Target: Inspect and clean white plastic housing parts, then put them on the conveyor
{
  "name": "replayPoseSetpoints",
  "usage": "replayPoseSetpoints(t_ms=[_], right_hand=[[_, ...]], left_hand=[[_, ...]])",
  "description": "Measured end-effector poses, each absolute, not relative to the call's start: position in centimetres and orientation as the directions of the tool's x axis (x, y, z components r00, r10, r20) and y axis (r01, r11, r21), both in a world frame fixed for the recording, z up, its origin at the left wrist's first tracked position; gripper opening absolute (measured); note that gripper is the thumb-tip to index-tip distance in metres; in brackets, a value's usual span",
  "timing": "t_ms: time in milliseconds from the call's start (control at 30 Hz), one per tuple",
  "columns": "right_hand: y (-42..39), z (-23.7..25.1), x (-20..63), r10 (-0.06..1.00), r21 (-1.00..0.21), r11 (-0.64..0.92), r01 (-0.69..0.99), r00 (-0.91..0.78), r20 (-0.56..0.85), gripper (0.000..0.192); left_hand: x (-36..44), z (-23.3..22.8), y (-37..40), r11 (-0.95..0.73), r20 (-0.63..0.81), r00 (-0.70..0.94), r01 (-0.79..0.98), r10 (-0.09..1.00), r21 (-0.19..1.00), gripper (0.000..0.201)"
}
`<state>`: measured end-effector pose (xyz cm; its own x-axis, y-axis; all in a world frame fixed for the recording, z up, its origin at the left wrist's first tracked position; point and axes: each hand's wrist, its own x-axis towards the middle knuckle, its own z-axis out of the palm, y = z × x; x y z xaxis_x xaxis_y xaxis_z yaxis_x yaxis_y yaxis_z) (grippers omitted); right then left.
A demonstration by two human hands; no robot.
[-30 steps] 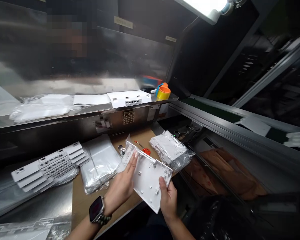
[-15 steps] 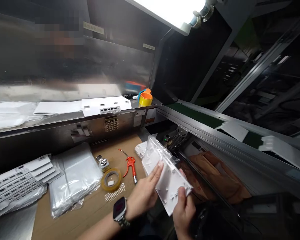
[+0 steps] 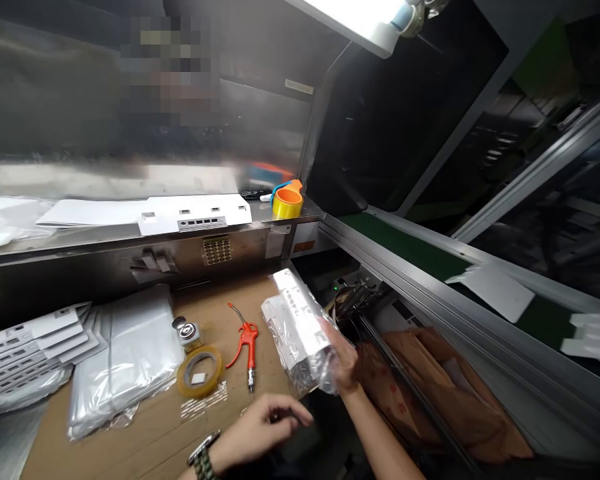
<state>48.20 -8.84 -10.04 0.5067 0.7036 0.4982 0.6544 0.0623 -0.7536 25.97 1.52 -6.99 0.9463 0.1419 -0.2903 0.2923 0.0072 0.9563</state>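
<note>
My right hand point(image 3: 343, 353) grips one edge of a slotted white plastic cover point(image 3: 300, 310), seemingly already inside a clear plastic bag point(image 3: 327, 375), at 1 o'clock from my empty, half-curled left hand point(image 3: 265, 428), while fanned white plastic panels point(image 3: 27, 347) at 10 o'clock look unbagged.

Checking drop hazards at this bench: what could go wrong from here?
1. Only the right hand holds the white panel; the slick-looking clear plastic around it might slip in that one-handed grip, with the left hand empty and apart from it.
2. The wrapped parts beside it lie near the right edge of the table, so a knock could push them off.
</note>
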Motion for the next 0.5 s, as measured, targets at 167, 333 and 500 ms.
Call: replayPoseSetpoints(t_ms=[167,333,500], right_hand=[[-4.7,-12.6,52.3,0.893,-0.633,0.24,0.736,0.089,0.442,0.046],[-4.8,-17.4,52.3,0.949,-0.584,0.19,0.789,0.005,0.316,0.058],[-5.5,-14.0,54.8,0.968,-0.52,0.232,0.822,-0.145,0.203,0.071]], left_hand=[[26.4,-15.0,2.5,-0.026,-0.375,0.731,0.473,0.57,0.881,0.06],[27.1,-18.5,1.3,0.011,-0.383,0.657,0.495,0.65,0.869,0.069],[27.5,-19.1,0.9,0.117,-0.371,0.63,0.407,0.682,0.906,0.067]])
